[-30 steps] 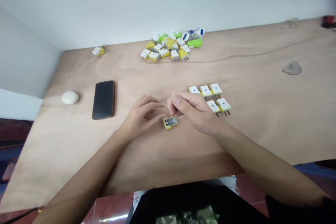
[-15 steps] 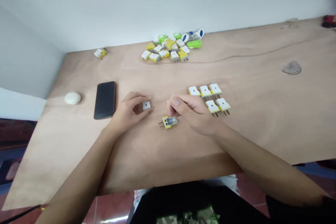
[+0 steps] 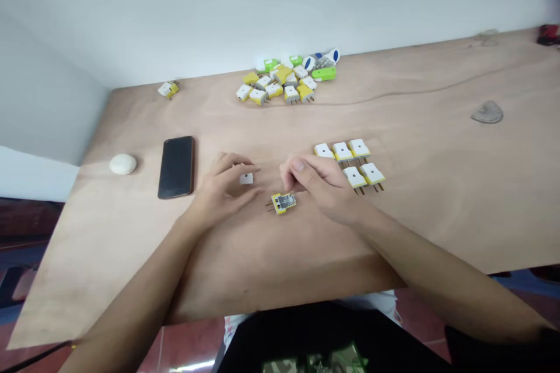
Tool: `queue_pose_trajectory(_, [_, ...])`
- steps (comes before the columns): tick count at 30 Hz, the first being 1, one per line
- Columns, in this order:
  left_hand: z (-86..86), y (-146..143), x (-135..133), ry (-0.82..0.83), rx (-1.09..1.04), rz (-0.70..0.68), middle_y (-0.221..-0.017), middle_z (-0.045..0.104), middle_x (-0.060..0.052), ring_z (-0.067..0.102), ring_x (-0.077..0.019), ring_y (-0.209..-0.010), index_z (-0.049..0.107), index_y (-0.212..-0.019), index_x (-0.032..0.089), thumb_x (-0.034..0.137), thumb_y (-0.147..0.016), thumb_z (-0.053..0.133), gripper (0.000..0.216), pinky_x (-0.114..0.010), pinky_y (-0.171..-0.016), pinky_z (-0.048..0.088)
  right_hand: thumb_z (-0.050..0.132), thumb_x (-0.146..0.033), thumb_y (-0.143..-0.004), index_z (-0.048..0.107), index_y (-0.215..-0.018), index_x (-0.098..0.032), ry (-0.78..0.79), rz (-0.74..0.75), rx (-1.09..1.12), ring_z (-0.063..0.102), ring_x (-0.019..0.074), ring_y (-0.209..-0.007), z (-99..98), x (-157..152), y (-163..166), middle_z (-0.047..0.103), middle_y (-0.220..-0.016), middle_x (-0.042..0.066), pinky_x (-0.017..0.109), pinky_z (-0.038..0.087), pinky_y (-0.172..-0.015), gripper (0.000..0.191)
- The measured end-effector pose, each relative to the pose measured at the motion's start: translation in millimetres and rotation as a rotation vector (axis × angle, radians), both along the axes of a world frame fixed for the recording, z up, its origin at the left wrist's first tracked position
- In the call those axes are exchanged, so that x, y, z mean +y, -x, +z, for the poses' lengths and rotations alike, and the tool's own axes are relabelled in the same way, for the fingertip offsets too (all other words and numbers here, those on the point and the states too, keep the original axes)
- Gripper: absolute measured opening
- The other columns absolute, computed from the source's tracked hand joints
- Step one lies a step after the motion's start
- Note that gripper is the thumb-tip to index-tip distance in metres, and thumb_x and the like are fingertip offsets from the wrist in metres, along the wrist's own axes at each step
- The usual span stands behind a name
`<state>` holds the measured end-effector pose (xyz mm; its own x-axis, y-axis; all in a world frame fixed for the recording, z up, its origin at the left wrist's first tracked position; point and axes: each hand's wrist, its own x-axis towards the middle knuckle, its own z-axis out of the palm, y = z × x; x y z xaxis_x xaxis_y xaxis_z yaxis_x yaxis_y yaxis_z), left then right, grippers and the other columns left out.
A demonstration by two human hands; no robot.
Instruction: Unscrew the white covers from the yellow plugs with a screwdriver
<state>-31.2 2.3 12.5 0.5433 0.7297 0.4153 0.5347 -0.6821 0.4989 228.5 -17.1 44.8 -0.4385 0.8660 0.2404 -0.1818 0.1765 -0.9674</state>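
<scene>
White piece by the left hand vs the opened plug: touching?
Apart. The head view shows bare tabletop between the white piece and the opened plug.

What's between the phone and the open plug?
Between phone and open plug, head view: the left hand, with a small white cover in its thumb-forefinger gap. Can't tell whether hand and cover touch.

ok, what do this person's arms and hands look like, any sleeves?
Left hand and right hand: ungloved. Left forearm and right forearm: uncovered, no markings discernible. Black sleeve at the right arm's upper end; none visible on the left.
</scene>
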Motion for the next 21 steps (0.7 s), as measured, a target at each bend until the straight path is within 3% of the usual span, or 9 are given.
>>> queue_pose_trajectory(3, [0.7, -13.0, -8.5, 0.032, -0.015, -0.152, -0.107, 0.076, -0.009, 0.067, -0.0234, -0.097, 0.079, -0.115, 0.022, 0.043, -0.101, 0.080, 0.025, -0.040, -0.088, 0.057, 0.051, -0.054, -0.115, 0.061, -0.080, -0.020, -0.003, 0.010, 0.023, 0.049, 0.0130, -0.070, -0.1, 0.2, 0.8, 0.055, -0.078, 0.000, 0.028, 0.043, -0.066, 0.049])
queue_pose_trajectory(7, [-2.2, -24.4, -14.6, 0.081, 0.059, -0.218, -0.100, 0.078, -0.009, 0.066, -0.0254, -0.093, 0.079, -0.113, 0.021, 0.056, -0.097, 0.081, 0.038, -0.042, -0.088, 0.055, 0.053, -0.057, -0.114, 0.059, -0.079, -0.021, 0.006, 0.005, 0.041, 0.048, 0.0137, -0.069, 0.9, -0.8, 3.7, 0.053, -0.076, 0.000, 0.029, 0.044, -0.066, 0.051])
queue_pose_trajectory(13, [-5.5, -26.4, -14.9, 0.029, 0.038, -0.231, -0.102, 0.079, -0.009, 0.070, -0.0247, -0.093, 0.077, -0.113, 0.021, 0.041, -0.099, 0.079, 0.024, -0.042, -0.090, 0.056, 0.048, -0.056, -0.116, 0.058, -0.080, -0.021, -0.031, -0.023, -0.030, 0.046, 0.0129, -0.065, -0.9, 0.9, 2.0, 0.051, -0.074, -0.001, 0.029, 0.041, -0.063, 0.051])
queue_pose_trajectory(17, [-5.3, -28.4, -15.6, 0.026, 0.027, -0.237, -0.107, 0.081, -0.009, 0.074, -0.0258, -0.098, 0.075, -0.116, 0.021, 0.039, -0.099, 0.078, 0.025, -0.043, -0.092, 0.058, 0.038, -0.048, -0.118, 0.062, -0.089, -0.020, -0.248, -0.098, -0.358, 0.058, 0.0161, -0.075, 8.9, 4.7, -8.7, 0.060, -0.080, 0.002, 0.031, 0.044, -0.071, 0.047])
queue_pose_trajectory(21, [-6.5, -29.2, -15.6, 0.008, -0.006, -0.231, -0.110, 0.081, -0.010, 0.075, -0.0273, -0.102, 0.074, -0.113, 0.021, 0.036, -0.096, 0.080, 0.023, -0.044, -0.095, 0.059, 0.040, -0.043, -0.116, 0.065, -0.084, -0.017, -0.600, -0.192, -1.027, 0.057, 0.0209, -0.074, 35.2, 3.9, -20.9, 0.067, -0.080, 0.009, 0.035, 0.032, -0.068, 0.048])
